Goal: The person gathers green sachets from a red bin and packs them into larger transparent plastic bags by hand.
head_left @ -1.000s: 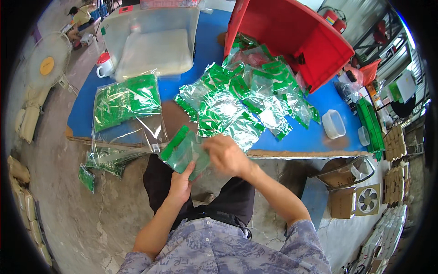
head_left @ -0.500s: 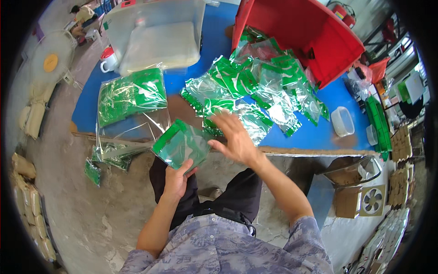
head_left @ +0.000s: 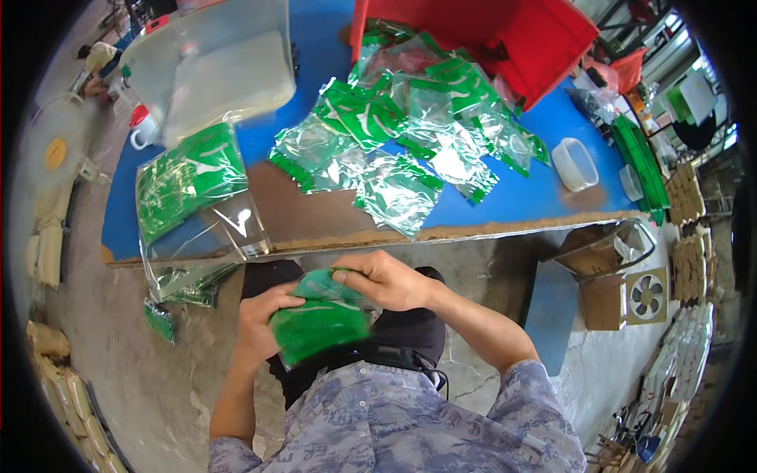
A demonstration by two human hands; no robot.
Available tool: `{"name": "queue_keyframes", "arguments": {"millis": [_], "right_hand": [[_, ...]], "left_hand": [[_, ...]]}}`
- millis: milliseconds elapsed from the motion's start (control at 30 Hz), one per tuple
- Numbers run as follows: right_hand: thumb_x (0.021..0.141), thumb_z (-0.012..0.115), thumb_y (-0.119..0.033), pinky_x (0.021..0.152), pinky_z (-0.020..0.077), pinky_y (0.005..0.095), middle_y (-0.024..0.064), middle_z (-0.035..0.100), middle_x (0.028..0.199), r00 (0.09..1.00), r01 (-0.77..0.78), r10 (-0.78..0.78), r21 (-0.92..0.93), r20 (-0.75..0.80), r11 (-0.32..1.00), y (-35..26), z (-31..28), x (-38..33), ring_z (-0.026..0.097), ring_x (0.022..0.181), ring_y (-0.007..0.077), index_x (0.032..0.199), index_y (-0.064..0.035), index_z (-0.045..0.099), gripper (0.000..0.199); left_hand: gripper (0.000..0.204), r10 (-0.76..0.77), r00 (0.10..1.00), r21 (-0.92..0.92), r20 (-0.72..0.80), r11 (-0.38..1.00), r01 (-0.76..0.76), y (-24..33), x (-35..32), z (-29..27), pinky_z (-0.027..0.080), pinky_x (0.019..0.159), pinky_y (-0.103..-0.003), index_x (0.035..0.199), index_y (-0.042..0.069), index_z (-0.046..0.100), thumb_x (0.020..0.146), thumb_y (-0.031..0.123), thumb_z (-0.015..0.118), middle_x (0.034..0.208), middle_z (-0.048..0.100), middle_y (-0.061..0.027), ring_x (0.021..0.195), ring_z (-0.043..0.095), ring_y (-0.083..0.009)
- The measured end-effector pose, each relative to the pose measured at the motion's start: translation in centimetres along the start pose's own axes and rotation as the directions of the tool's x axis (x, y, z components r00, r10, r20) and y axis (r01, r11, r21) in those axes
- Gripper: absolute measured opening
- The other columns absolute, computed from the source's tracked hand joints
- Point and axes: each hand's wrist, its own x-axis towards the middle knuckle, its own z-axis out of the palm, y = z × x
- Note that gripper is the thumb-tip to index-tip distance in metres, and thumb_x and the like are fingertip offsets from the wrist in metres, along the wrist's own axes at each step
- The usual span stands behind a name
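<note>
Green packets (head_left: 319,331) at lower center of frame, between both hands, in front of table (head_left: 303,217) edge. Left hand (head_left: 260,319) closed on their left side, thumb across top; right hand (head_left: 390,280) pinches upper right edge between thumb and curled fingers (packets slightly blurred). Red bin (head_left: 544,51) at upper right, tipped, loose packets (head_left: 398,193) inside mouth and spread across table. Clear bag (head_left: 236,221) at left, green stack (head_left: 193,177) inside, lower part over table edge. Translucent bin (head_left: 158,59) at upper left; contents hard to tell.
</note>
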Motion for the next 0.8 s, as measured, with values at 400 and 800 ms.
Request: {"name": "queue_keyframes", "arguments": {"millis": [400, 800], "right_hand": [[0.098, 0.055, -0.029, 0.114, 0.0259, 0.0606, 0.0234, 0.045, 0.146, 0.97, 0.123, -0.224, -0.591, -0.099, 0.797, 5.8, -0.7, -1.7, 0.034, 0.141, 0.0441, 0.135, -0.0005, 0.053, 0.047], [0.092, 0.065, -0.026, 0.111, 0.0285, 0.063, 0.0176, 0.054, 0.125, 0.841, -0.16, -0.356, -0.816, -0.407, 0.556, 6.5, -4.0, 2.6, 0.043, 0.129, 0.0402, 0.116, -0.0067, 0.063, 0.03]], "left_hand": [[0.049, -0.633, 0.764, -0.85, 0.125, 0.329, 0.412, -4.0, 2.9, 8.2, 0.057, 0.091, -0.038, 0.131, 0.004, 0.054, 0.087, 0.007, 0.073, 0.12, 0.065, -0.0066, 0.107, 0.066, -0.0202], [0.051, -0.589, 0.807, -0.904, 0.047, 0.319, 0.286, -3.7, -0.1, 8.1, 0.054, 0.096, -0.039, 0.13, 0.006, 0.053, 0.083, -0.001, 0.073, 0.123, 0.064, -0.0071, 0.112, 0.064, -0.023]]}}
